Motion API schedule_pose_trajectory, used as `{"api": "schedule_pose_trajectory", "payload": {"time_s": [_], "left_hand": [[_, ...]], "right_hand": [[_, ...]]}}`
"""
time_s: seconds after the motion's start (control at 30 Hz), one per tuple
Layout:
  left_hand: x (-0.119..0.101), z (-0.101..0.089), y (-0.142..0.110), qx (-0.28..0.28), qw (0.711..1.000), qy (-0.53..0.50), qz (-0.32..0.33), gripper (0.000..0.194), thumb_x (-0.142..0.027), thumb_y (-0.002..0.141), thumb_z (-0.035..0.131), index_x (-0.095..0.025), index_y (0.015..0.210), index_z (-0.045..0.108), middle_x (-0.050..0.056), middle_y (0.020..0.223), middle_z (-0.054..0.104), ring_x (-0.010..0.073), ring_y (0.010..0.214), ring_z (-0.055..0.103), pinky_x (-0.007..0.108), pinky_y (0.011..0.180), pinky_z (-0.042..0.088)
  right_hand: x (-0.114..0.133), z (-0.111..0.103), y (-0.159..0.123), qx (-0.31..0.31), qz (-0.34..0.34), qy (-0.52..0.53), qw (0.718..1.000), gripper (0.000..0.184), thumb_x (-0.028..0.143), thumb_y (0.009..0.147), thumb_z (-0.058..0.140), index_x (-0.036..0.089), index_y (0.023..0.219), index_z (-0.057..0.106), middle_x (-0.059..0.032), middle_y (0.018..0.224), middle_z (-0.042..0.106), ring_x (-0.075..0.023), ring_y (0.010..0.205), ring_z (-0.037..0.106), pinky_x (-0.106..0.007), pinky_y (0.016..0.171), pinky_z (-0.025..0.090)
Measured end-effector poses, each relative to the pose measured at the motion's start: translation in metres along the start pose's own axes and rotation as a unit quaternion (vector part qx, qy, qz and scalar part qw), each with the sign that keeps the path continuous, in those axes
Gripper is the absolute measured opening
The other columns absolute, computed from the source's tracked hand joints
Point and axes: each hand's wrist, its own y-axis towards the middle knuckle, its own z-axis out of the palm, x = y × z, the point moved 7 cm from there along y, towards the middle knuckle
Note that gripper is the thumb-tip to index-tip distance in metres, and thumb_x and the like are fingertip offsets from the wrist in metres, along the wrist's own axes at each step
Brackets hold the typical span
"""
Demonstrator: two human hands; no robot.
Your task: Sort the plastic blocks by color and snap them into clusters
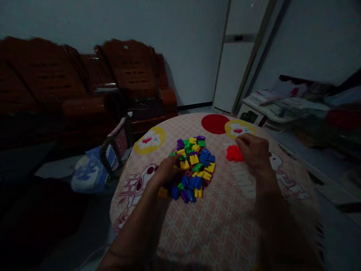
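A mixed heap of plastic building blocks [194,159] in yellow, blue, green and purple lies on the round cloth-covered table [194,229]. At the heap's left edge is my left hand [168,168], its thumb and fingers apart among the blocks. Its fingertips are dark, and I see no block clearly gripped. To the right sits a smaller, separate cluster of red blocks [234,153]. My right hand [255,149] is beside and partly over that cluster, fingers curled together in a pinch. Whatever it may hold is hidden.
A small chair [120,145] stands close to the table's left side. Behind are carved wooden seats [129,71] along the wall. A white cabinet [284,105] loaded with papers and cloth is at the right. The room is dim.
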Motion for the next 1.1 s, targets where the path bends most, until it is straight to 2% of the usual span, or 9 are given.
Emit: {"api": "schedule_pose_trajectory", "payload": {"time_s": [0.17,0.3,0.4,0.5,0.6,0.8,0.87,0.97,1.1], "left_hand": [[0.0,0.007,0.012,-0.01,0.999,0.037,0.015,0.06,-0.023,0.081,0.071,-0.019,0.14,0.059,0.01,0.122,0.073,0.0279,0.111,0.069,0.036,0.096,0.051],[-0.003,0.011,0.021,0.003,0.997,0.075,0.007,0.062,-0.025,0.086,0.065,-0.015,0.146,0.053,0.013,0.113,0.075,0.03,0.107,0.07,0.039,0.094,0.052],[-0.009,0.009,0.024,0.014,0.995,0.097,0.013,0.057,-0.021,0.089,0.059,-0.016,0.145,0.055,0.012,0.111,0.076,0.0295,0.107,0.07,0.038,0.095,0.051],[-0.014,0.008,0.027,0.026,0.995,0.098,0.015,0.059,-0.03,0.089,0.063,-0.019,0.146,0.056,0.011,0.112,0.075,0.0291,0.106,0.07,0.036,0.095,0.05],[-0.018,0.01,0.031,0.008,0.995,0.1,0.001,0.061,-0.037,0.086,0.068,-0.022,0.144,0.058,0.011,0.119,0.073,0.0297,0.108,0.069,0.036,0.093,0.051],[-0.016,0.01,0.042,-0.038,0.996,0.079,-0.034,0.049,-0.019,0.085,0.059,-0.017,0.133,0.067,0.011,0.101,0.077,0.0266,0.097,0.07,0.036,0.088,0.051],[-0.015,0.003,0.044,-0.082,0.995,0.027,-0.045,0.046,-0.015,0.081,0.06,-0.017,0.125,0.071,0.01,0.098,0.076,0.0249,0.094,0.07,0.035,0.088,0.052],[-0.025,-0.006,0.046,-0.145,0.977,-0.157,-0.01,0.042,-0.021,0.077,0.065,-0.016,0.118,0.073,0.007,0.092,0.074,0.0222,0.086,0.069,0.034,0.08,0.055],[-0.061,0.003,0.047,-0.097,0.897,-0.428,0.056,0.048,-0.033,0.071,0.075,-0.014,0.115,0.071,0.003,0.084,0.068,0.0175,0.074,0.066,0.03,0.069,0.055]], "right_hand": [[-0.004,-0.025,0.0,-0.003,0.007,0.054,0.999,0.021,0.034,0.085,0.061,0.02,0.079,0.075,-0.0045,0.073,0.074,-0.0186,0.066,0.067,-0.029,0.065,0.049],[-0.013,-0.048,-0.002,-0.036,0.039,0.077,0.996,0.019,0.034,0.085,0.064,0.019,0.082,0.075,-0.003,0.069,0.071,-0.0177,0.06,0.065,-0.028,0.058,0.049],[-0.012,-0.053,-0.003,-0.038,0.054,0.091,0.994,0.019,0.034,0.086,0.065,0.018,0.081,0.075,-0.0021,0.067,0.07,-0.0159,0.056,0.063,-0.027,0.055,0.048],[-0.005,-0.052,-0.003,-0.022,0.055,0.116,0.991,0.019,0.034,0.086,0.066,0.018,0.08,0.075,-0.0013,0.066,0.069,-0.0141,0.054,0.061,-0.025,0.053,0.048],[-0.001,-0.057,-0.005,-0.01,0.061,0.155,0.986,0.018,0.034,0.085,0.068,0.018,0.079,0.075,-0.0012,0.065,0.069,-0.0133,0.053,0.061,-0.024,0.05,0.048],[0.0,-0.083,-0.009,-0.055,0.096,0.232,0.966,0.02,0.036,0.085,0.071,0.017,0.083,0.075,-0.0018,0.066,0.069,-0.0113,0.049,0.059,-0.022,0.045,0.048],[0.008,-0.083,-0.01,-0.044,0.09,0.247,0.964,0.019,0.036,0.085,0.071,0.017,0.082,0.075,-0.0016,0.065,0.069,-0.0111,0.049,0.059,-0.021,0.045,0.048],[0.026,-0.07,-0.012,-0.011,0.076,0.271,0.959,0.019,0.035,0.085,0.071,0.017,0.08,0.075,-0.0016,0.065,0.069,-0.0116,0.052,0.061,-0.021,0.047,0.049],[0.046,-0.023,-0.016,0.074,0.068,0.307,0.946,0.019,0.035,0.088,0.066,0.018,0.085,0.075,-0.0024,0.071,0.071,-0.0133,0.06,0.065,-0.023,0.053,0.051]]}}
